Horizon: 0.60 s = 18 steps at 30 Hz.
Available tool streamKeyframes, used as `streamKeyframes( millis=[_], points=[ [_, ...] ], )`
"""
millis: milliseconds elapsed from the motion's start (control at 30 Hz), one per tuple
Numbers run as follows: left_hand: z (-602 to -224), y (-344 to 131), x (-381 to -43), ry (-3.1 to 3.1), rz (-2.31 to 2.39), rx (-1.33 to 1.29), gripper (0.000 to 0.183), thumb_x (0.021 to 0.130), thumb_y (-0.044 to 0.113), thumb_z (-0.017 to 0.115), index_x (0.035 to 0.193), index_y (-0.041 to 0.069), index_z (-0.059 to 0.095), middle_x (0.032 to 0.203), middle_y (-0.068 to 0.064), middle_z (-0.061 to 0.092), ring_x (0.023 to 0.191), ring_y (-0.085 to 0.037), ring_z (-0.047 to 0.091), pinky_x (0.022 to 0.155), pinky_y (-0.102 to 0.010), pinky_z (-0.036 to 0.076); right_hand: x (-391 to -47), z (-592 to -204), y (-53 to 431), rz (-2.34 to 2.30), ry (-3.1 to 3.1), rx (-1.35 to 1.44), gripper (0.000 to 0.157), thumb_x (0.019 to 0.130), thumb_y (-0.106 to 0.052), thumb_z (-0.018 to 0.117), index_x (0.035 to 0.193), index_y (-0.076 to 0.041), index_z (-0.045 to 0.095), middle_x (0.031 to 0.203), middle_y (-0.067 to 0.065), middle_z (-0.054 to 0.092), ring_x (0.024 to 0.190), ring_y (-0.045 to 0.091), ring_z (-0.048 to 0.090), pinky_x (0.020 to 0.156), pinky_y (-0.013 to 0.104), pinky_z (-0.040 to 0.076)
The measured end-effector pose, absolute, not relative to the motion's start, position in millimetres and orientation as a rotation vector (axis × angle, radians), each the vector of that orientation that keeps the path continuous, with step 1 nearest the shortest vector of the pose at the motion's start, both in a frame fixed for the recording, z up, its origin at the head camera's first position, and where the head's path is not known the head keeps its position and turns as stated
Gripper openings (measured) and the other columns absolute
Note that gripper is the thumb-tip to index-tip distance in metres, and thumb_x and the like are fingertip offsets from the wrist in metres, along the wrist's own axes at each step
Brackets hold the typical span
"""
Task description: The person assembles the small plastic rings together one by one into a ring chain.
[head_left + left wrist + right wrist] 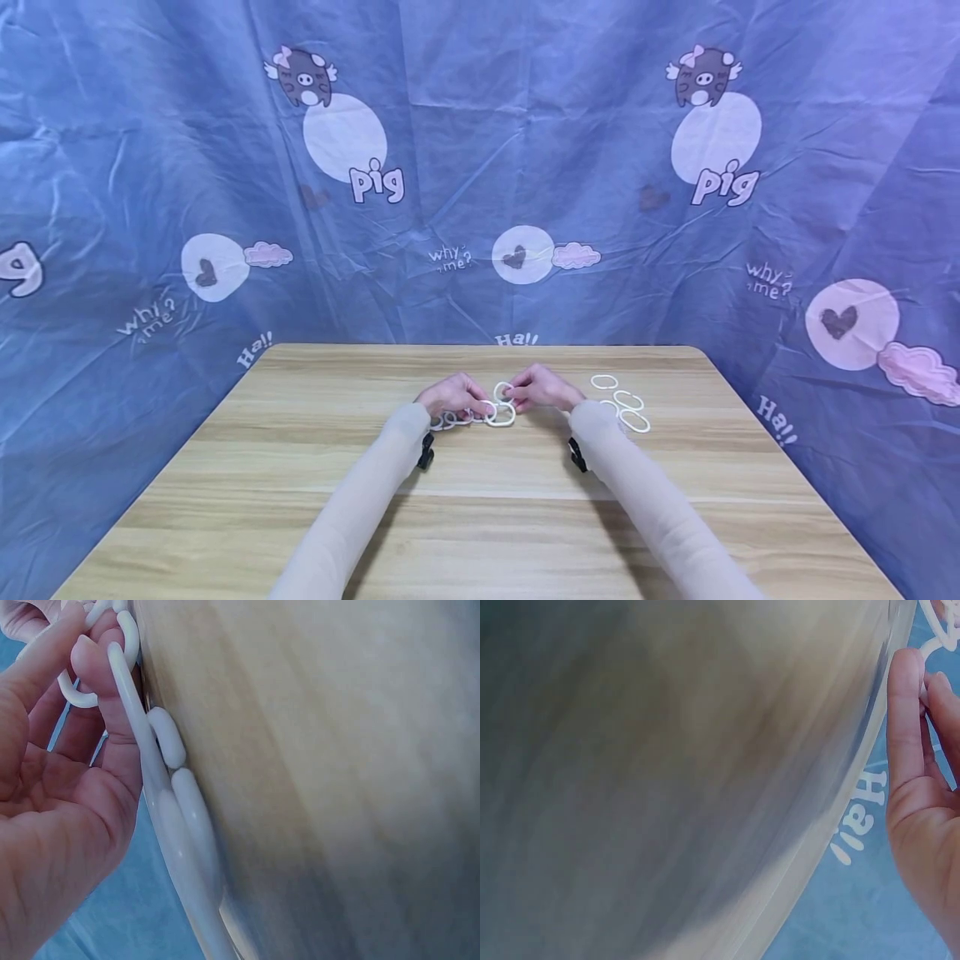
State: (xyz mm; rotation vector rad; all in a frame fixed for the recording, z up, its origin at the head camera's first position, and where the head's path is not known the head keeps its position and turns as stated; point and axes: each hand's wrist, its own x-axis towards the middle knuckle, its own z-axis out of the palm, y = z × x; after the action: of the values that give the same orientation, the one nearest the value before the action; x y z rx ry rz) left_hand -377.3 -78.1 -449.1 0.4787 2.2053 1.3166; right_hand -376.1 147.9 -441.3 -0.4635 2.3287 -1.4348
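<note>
My left hand (452,393) pinches a white plastic chain link (492,407) between thumb and fingers, over the middle of the table. From it a row of joined links (196,825) trails down beneath the palm, as the left wrist view shows. Another white link (501,423) hangs at the near side of the fingertips, between the hands. Opposite, my right hand (545,388) pinches one oval link (500,386) by its side, and its lower end overlaps that hanging link. In the right wrist view, the thumb and fingers (906,712) close on a link at the frame's edge.
Several loose white links (634,422) lie right of the right forearm, some partly hidden by the sleeve. The wooden table (480,542) reaches back to a blue printed curtain (465,167). Both wrists carry a black camera mount (426,451).
</note>
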Motion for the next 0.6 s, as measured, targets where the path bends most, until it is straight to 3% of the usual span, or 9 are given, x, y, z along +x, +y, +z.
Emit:
streamKeyframes(
  millis=[600],
  points=[
    [-447.1, -77.2, -375.7, 2.229, 1.302, 0.497, 0.011, 0.084, 0.01, 0.076, 0.089, 0.001, 0.075, 0.065, 0.002, 0.065, 0.053, -0.007, 0.053, 0.049, -0.017, 0.045, -375.0, -436.9, 140.3, -1.422, 2.294, -0.459, 0.019, 0.093, 0.002, 0.061, 0.109, 0.009, 0.068, 0.093, 0.018, 0.073, 0.068, 0.014, 0.067, 0.075, 0.034, 0.061]
  ],
)
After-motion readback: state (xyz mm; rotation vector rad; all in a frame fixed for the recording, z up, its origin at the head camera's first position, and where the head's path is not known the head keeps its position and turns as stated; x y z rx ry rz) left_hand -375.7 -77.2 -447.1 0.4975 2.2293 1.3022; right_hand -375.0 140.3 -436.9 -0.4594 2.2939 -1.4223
